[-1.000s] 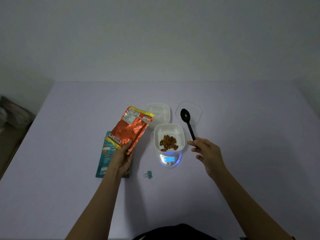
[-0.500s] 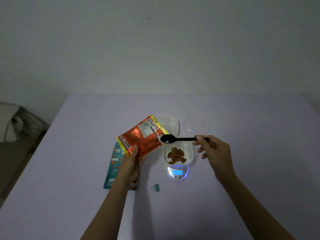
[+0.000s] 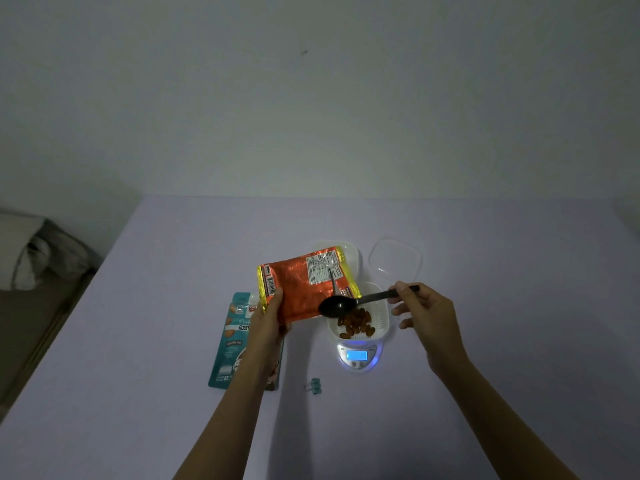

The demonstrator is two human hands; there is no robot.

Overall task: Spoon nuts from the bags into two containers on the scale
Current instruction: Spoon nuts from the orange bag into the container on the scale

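Note:
My left hand grips an orange foil nut bag by its lower left corner, holding it tilted above the table. My right hand pinches the handle of a black spoon, whose bowl lies at the bag's lower right edge, over the container. A white container holding several brown nuts sits on a small digital scale with a lit blue display. A second white container stands behind the bag, mostly hidden by it.
A teal nut bag lies flat under my left forearm. A clear lid rests behind the scale to the right. A small teal binder clip lies in front of the scale. The table's left edge borders a bed or cushion.
The spoon swung from upright at the right of the container to level, its bowl now at the bag's edge. The orange bag turned more level. The camera tilted up.

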